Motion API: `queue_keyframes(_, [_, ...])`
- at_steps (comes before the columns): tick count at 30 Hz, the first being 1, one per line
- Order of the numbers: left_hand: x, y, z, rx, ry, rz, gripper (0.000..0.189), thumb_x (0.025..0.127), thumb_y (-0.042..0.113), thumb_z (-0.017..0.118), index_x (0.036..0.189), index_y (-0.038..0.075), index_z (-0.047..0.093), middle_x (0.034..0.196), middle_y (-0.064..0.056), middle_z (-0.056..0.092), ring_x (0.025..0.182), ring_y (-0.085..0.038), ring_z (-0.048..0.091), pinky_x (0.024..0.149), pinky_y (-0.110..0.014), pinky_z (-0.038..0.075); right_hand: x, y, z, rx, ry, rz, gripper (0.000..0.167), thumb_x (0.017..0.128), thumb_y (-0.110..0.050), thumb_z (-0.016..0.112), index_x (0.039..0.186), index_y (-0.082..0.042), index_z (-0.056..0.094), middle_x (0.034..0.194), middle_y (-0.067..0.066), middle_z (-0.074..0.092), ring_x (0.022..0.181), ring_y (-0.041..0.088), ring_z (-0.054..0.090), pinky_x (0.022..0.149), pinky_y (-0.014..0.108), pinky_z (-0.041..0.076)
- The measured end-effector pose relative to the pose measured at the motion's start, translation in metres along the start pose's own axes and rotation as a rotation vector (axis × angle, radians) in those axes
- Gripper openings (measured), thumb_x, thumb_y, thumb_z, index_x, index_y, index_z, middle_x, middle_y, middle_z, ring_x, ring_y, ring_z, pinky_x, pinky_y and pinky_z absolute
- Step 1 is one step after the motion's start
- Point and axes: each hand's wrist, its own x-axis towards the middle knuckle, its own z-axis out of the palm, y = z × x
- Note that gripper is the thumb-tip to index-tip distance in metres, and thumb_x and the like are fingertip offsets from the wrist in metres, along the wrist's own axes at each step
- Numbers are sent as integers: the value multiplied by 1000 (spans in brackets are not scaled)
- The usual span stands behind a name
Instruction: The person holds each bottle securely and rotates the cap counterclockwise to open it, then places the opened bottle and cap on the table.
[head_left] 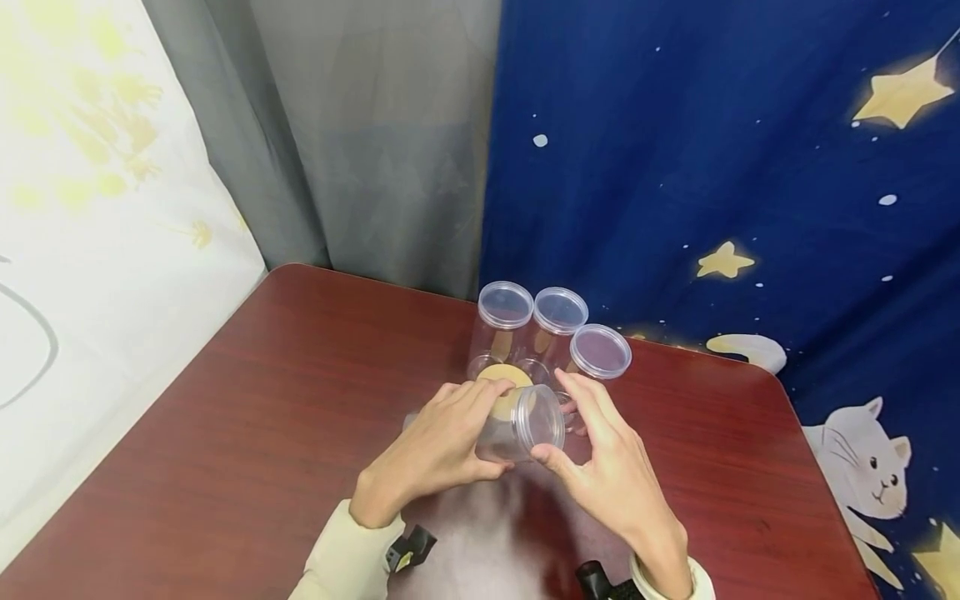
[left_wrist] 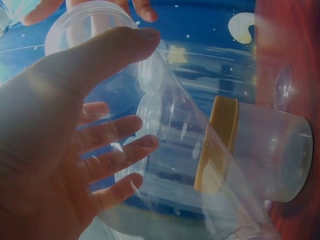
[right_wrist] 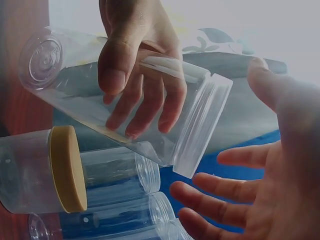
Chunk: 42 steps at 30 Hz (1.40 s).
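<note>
A clear plastic jar lies tilted in my left hand, whose fingers and thumb grip its body from either side. Its clear screw lid is on and points toward my right hand. That hand has its fingers and thumb spread around the lid end, with a gap to the lid showing in the right wrist view. Just behind, a shorter jar with a yellow lid stands on the table, partly covered by the held jar and left hand in the head view.
Three tall clear jars with clear lids stand grouped at the back of the reddish-brown table. Behind the table hang a grey curtain and a blue curtain with stars. A white patterned cloth hangs at the left.
</note>
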Motion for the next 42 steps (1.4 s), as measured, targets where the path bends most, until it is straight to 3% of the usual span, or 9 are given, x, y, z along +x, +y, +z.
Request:
queue_keyframes(6, [0, 1, -3, -8, -15, -8, 87, 69, 47, 85, 138, 11, 47, 136, 0, 54, 114, -14, 58, 91, -35, 46, 0, 0, 3, -43, 19, 40, 75, 80, -43, 80, 145, -25, 48, 119, -9, 60, 88, 4, 58, 72, 29, 53])
queue_keyframes(13, [0, 3, -2, 0, -34, -11, 87, 69, 47, 85, 139, 12, 46, 136, 1, 54, 115, -14, 57, 92, -35, 45, -1, -1, 3, -28, -9, 32, 74, 79, -46, 80, 144, -27, 49, 128, -10, 59, 93, 6, 60, 76, 32, 55])
queue_keyframes(30, [-2, 2, -2, 23, -12, -9, 86, 68, 46, 86, 137, 11, 48, 136, -1, 54, 111, -16, 59, 90, -36, 46, -1, -3, 1, -15, -40, -17, 72, 82, -39, 79, 145, -27, 47, 138, -10, 54, 99, 8, 63, 78, 32, 56])
queue_keyframes(37, [-2, 2, -2, 27, 12, -1, 86, 66, 46, 87, 136, 11, 49, 135, -2, 55, 110, -17, 60, 88, -36, 46, 0, -4, 0, -19, -59, -34, 74, 83, -36, 78, 148, -27, 43, 143, -10, 49, 115, 13, 61, 91, 40, 54])
queue_keyframes(42, [-1, 2, -2, 16, 5, -5, 86, 67, 46, 86, 136, 11, 49, 136, -1, 55, 110, -16, 60, 90, -36, 46, -1, -5, 0, -15, -63, -52, 75, 82, -31, 78, 148, -26, 42, 145, -8, 48, 118, 14, 59, 92, 41, 53])
